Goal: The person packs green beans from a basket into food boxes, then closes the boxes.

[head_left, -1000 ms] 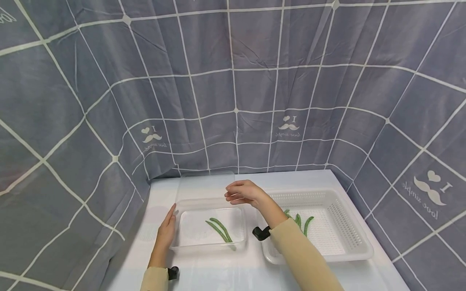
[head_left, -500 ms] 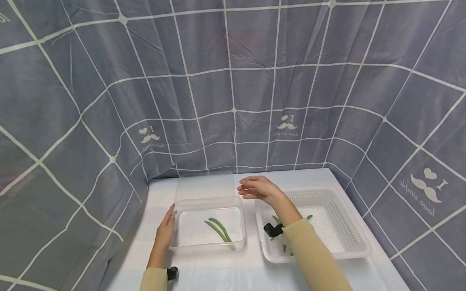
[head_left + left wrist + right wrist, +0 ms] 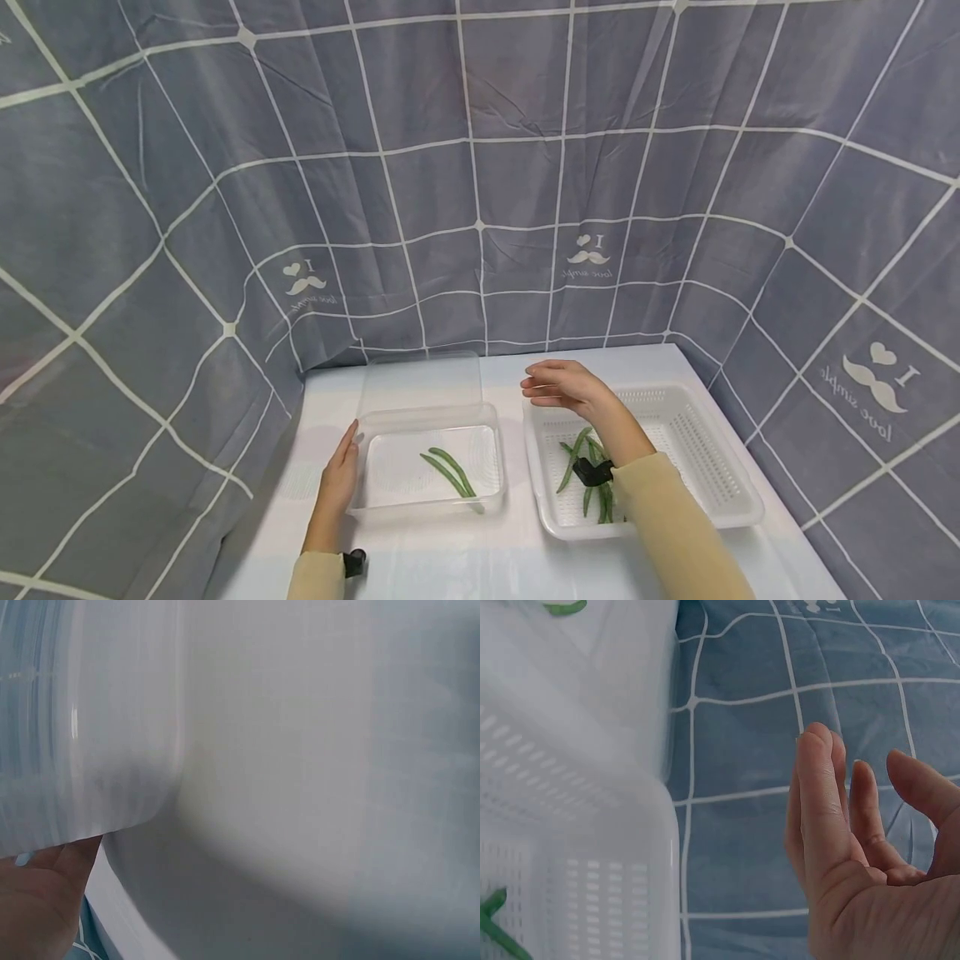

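Note:
In the head view, my left hand rests with straight fingers along the left side of a clear plastic container. Two green beans lie inside it, toward the right. The left wrist view shows the container's wall with my fingers touching it. My right hand is raised over the far left corner of a white perforated basket, fingers loosely bent and nothing between them. Several more green beans lie in the basket's left part, some hidden behind the wrist. Thumb and fingers stand apart in the right wrist view.
Behind the container lies a flat transparent lid on the white table. A grey checked curtain encloses the table at the back and sides. A narrow strip of table separates container and basket.
My right hand has moved right, from above the container's far right corner to over the basket, exposing more beans there. My left hand and the beans in the container have stayed put.

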The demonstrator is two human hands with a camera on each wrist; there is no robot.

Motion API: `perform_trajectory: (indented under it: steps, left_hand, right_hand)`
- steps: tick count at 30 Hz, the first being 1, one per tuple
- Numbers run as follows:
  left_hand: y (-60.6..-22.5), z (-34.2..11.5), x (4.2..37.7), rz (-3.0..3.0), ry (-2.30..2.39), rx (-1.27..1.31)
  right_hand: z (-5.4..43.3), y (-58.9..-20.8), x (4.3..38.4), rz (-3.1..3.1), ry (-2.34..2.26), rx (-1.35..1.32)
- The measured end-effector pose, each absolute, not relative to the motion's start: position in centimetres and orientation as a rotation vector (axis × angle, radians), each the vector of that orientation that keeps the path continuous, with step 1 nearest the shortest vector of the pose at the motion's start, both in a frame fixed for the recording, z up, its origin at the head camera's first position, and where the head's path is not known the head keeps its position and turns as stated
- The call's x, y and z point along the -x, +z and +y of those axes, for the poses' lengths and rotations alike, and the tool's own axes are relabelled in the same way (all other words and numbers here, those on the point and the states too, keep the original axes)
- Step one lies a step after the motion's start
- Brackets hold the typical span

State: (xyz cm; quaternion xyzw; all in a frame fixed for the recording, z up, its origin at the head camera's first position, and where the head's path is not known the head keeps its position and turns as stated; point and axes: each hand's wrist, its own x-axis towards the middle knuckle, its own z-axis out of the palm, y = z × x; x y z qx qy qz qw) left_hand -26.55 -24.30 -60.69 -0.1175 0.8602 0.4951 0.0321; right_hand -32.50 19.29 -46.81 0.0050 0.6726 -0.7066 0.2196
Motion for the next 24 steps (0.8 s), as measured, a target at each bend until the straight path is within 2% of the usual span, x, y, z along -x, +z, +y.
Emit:
perform_trajectory:
  steps: [24]
  left_hand:
    - [-60.9, -24.3, 26.5, 2.639, 1.535, 0.354]
  right_hand:
    - [25.2, -47.7, 31.7, 1.911, -1.955, -0.084]
